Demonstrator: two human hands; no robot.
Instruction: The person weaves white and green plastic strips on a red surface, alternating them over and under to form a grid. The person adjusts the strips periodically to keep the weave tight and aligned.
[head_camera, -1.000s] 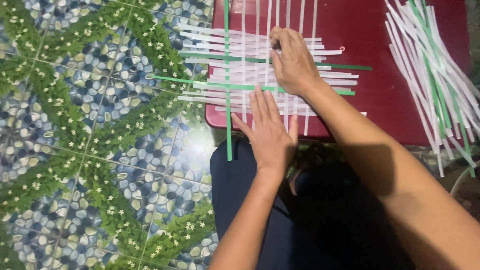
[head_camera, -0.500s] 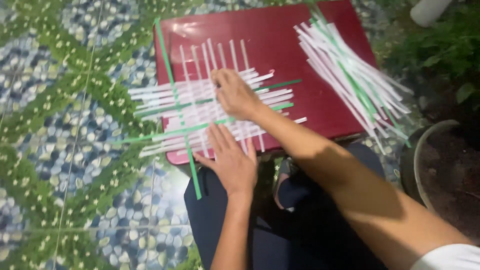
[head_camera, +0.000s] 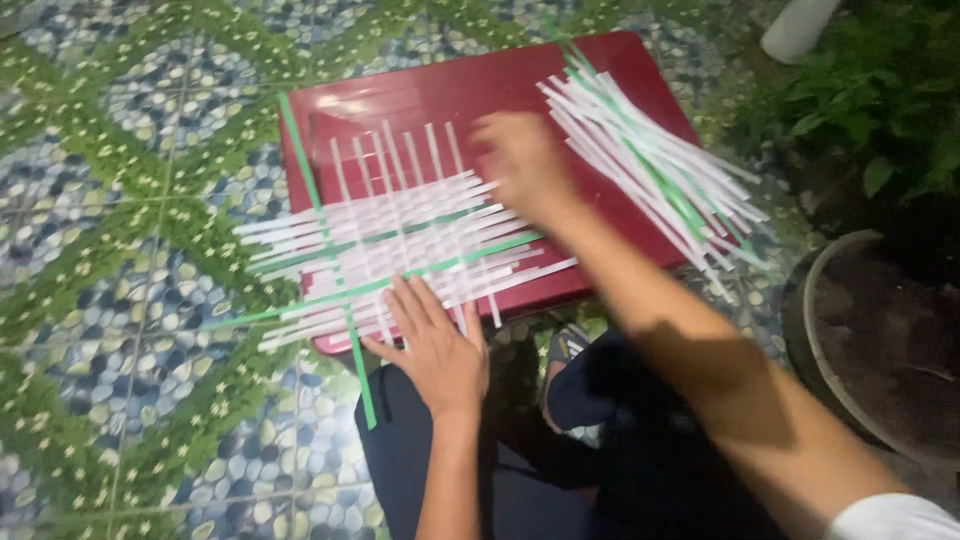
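White and green strips, half woven into a flat mat (head_camera: 400, 240), lie across the centre of the frame on a dark red low table (head_camera: 520, 85). Mat's strip ends overhang the table's left and near edges. One long green strip (head_camera: 322, 240) runs down the mat's left side, from the table's upper left corner to past the near edge.

Left hand (head_camera: 435, 350), lower centre: flat, fingers spread and open, palm down, fingertips pressing the mat's near edge. Grips nothing.

Right hand (head_camera: 520, 160), upper centre: blurred, over the mat's right edge, between mat and a loose pile of strips (head_camera: 650, 165). Cannot tell how far it is open or whether it has hold of a strip.

Loose pile: white strips with a few green, fanned diagonally over the table's right end, some ends hanging off.

Floor: patterned tiles (head_camera: 130, 200), blue pebble and green leaf design. Dark round pot rim (head_camera: 815, 330) at right edge; green plants (head_camera: 880, 110) upper right.
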